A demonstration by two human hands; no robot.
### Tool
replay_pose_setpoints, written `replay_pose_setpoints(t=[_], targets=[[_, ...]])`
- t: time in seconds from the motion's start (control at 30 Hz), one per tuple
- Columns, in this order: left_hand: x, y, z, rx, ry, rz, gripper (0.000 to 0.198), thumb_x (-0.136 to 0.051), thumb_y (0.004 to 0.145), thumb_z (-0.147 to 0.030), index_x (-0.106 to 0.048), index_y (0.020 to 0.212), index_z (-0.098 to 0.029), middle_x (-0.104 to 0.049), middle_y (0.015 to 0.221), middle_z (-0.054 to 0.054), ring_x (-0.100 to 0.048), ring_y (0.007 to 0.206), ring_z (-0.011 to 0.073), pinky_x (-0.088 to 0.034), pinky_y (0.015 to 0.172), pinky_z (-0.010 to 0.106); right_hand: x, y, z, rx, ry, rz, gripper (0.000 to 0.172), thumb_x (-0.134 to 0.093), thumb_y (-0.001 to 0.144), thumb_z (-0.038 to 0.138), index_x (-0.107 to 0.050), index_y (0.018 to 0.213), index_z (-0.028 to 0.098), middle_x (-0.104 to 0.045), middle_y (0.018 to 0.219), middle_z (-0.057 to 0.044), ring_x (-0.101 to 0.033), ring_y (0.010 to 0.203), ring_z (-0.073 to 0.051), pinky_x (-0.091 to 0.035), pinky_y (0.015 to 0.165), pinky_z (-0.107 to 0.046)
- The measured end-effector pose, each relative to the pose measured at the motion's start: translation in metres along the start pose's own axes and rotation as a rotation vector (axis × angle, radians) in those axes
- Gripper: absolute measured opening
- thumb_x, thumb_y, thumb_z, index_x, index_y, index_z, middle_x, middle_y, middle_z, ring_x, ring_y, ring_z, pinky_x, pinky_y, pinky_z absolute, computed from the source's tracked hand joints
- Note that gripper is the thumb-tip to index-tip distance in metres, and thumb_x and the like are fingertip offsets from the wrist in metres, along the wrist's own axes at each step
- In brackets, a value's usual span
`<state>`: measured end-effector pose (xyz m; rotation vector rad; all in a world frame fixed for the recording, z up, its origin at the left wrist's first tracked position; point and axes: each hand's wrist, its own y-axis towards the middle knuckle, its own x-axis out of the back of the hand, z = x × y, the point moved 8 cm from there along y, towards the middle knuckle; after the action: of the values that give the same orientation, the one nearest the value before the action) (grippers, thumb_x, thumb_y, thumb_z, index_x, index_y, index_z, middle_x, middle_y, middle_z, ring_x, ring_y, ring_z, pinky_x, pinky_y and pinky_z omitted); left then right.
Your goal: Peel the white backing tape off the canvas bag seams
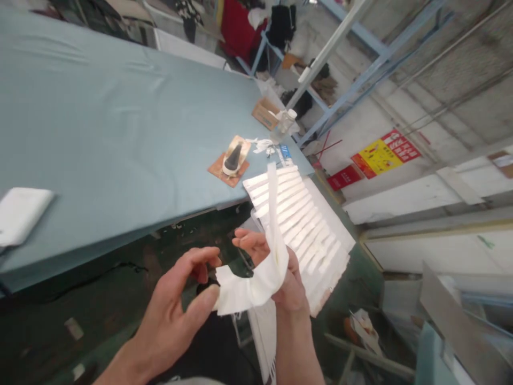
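A curved white fabric strip (244,291), wide at its left end, bends upward into a narrow upright tail. My right hand (290,283) holds it where it curves, partly hidden behind it, with its fingertips showing above the curve. At the strip's left end is my left hand (172,305), its thumb tip by the edge and its fingers apart from the thumb. Just beyond my right hand, several white strips (296,208) lie in overlapping rows on a white board or sheet (328,208).
A pale blue-covered table (120,117) spans the left. On it are a dark cone-shaped object (233,158) on a brown base, a small cardboard box (265,113), a clear bottle (285,122) and a white device (24,214). A blue metal frame (340,101) stands behind.
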<state>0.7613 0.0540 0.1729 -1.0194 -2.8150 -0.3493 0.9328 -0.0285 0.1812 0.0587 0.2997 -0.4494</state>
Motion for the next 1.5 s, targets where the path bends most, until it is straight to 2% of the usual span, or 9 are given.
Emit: replay_pose_setpoints(t=[0.13,0.23,0.4,0.6,0.77,0.93,1.2,1.37,1.5], targets=[[0.02,-0.018,-0.024,-0.262,0.157,-0.108,0.047,-0.072,0.093,-0.032,-0.062,0.138,-0.024,-0.072,0.129,0.011,-0.072,0.115,0.0259,-0.059,0.096,0.032,-0.039,0.018,0.004,0.094,0.101,0.141,0.033,-0.075,0.095,0.054,-0.085,0.116,0.031,-0.081,0.126,-0.008,-0.069,0.133,-0.03,-0.05,0.12,-0.047],[0.019,-0.015,-0.037,-0.306,0.157,-0.145,0.023,-0.062,0.1,-0.015,-0.067,0.119,-0.025,-0.077,0.107,0.004,-0.076,0.095,0.0158,-0.058,0.085,0.021,-0.053,0.032,-0.001,0.084,0.139,0.161,0.031,-0.074,0.097,0.053,-0.085,0.115,0.031,-0.082,0.122,-0.007,-0.073,0.124,-0.028,-0.055,0.114,-0.046],[0.017,0.002,-0.04,-0.23,0.15,-0.272,0.015,-0.06,0.101,-0.011,-0.069,0.096,-0.023,-0.073,0.079,-0.005,-0.068,0.064,0.0069,-0.053,0.066,0.012,-0.064,0.054,-0.011,0.035,0.305,0.179,0.027,-0.075,0.097,0.049,-0.087,0.104,0.026,-0.084,0.105,-0.006,-0.078,0.102,-0.021,-0.062,0.098,-0.034],[0.005,0.018,-0.016,-0.094,0.166,-0.305,0.018,-0.062,0.098,-0.016,-0.073,0.086,-0.021,-0.073,0.072,-0.005,-0.067,0.058,0.0087,-0.051,0.058,0.014,-0.057,0.082,-0.031,-0.061,0.377,0.093,0.032,-0.082,0.09,0.053,-0.082,0.088,0.021,-0.08,0.082,-0.004,-0.074,0.07,-0.016,-0.062,0.067,-0.025],[0.004,0.015,0.031,0.154,0.153,-0.322,0.024,-0.062,0.097,-0.029,-0.074,0.077,-0.021,-0.073,0.068,-0.002,-0.068,0.058,0.0139,-0.053,0.059,0.019,-0.056,0.103,-0.059,-0.168,0.22,0.132,0.041,-0.08,0.089,0.06,-0.076,0.089,0.019,-0.075,0.072,-0.002,-0.065,0.055,-0.013,-0.054,0.053,-0.023],[0.041,0.002,0.076,0.447,0.012,-0.48,0.045,-0.054,0.1,-0.053,-0.077,0.113,-0.017,-0.083,0.107,0.011,-0.078,0.1,0.0285,-0.062,0.088,0.035,-0.076,0.109,-0.086,-0.197,-0.032,0.269,0.037,-0.077,0.093,0.055,-0.071,0.099,0.02,-0.078,0.08,-0.002,-0.066,0.063,-0.012,-0.053,0.059,-0.022],[0.085,-0.011,0.082,0.425,-0.138,-0.524,0.051,-0.067,0.09,-0.041,-0.07,0.135,-0.017,-0.075,0.135,0.015,-0.068,0.126,0.0326,-0.05,0.113,0.044,-0.129,0.097,-0.117,-0.168,-0.333,0.263,0.03,-0.074,0.093,0.039,-0.07,0.115,0.02,-0.082,0.097,-0.006,-0.077,0.086,-0.021,-0.06,0.08,-0.032],[0.117,-0.04,0.088,0.432,-0.177,-0.591,0.032,-0.066,0.094,-0.043,-0.075,0.109,-0.016,-0.079,0.105,0.009,-0.072,0.099,0.0263,-0.055,0.092,0.033,-0.185,0.077,-0.127,-0.135,-0.344,0.198,0.044,-0.077,0.09,0.038,-0.068,0.129,0.019,-0.084,0.106,-0.01,-0.079,0.098,-0.025,-0.061,0.09,-0.037],[0.154,-0.063,0.085,0.42,-0.208,-0.623,0.038,-0.061,0.093,-0.054,-0.071,0.088,-0.017,-0.073,0.082,0.004,-0.066,0.077,0.0214,-0.053,0.072,0.029,-0.233,0.056,-0.145,-0.269,-0.17,0.194,0.056,-0.08,0.088,0.043,-0.063,0.135,0.018,-0.084,0.096,-0.008,-0.077,0.083,-0.022,-0.061,0.08,-0.033]])
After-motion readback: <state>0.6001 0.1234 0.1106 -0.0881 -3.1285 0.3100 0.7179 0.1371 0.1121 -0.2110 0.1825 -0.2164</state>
